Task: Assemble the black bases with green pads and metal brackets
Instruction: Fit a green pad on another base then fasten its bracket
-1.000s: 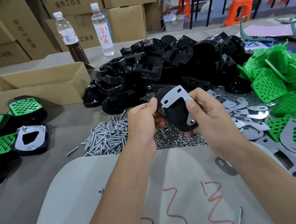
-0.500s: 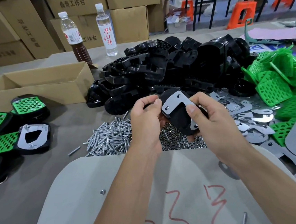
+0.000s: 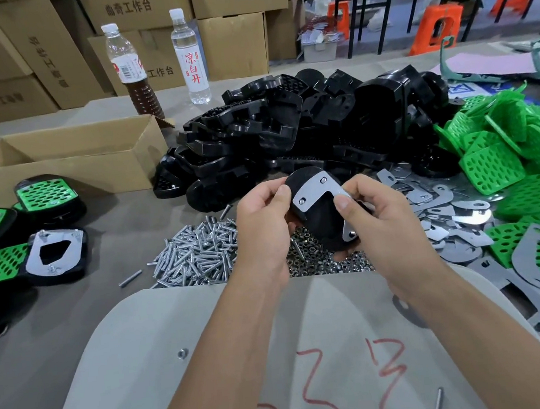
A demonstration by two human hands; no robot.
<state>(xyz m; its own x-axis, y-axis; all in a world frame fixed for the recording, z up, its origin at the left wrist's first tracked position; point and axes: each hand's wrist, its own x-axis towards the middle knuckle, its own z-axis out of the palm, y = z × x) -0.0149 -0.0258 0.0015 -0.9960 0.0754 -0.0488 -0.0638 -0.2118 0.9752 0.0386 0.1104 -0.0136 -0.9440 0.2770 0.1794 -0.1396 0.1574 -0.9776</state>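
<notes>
Bottles and boxes sitting around the worktable

Two bottles (image 3: pixel 190 53) are standing behind an open cardboard box (image 3: pixel 69 157); stacked cartons (image 3: pixel 231 20) are lining the back, orange stools (image 3: pixel 436 28) beyond.

Even, soft light falls over my view; shadows stay faint, edges bow outward, far background slightly blurred.

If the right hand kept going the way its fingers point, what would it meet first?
The right hand points left, so first the black base with its metal bracket that it already grips; beyond, likely the left hand.
</notes>
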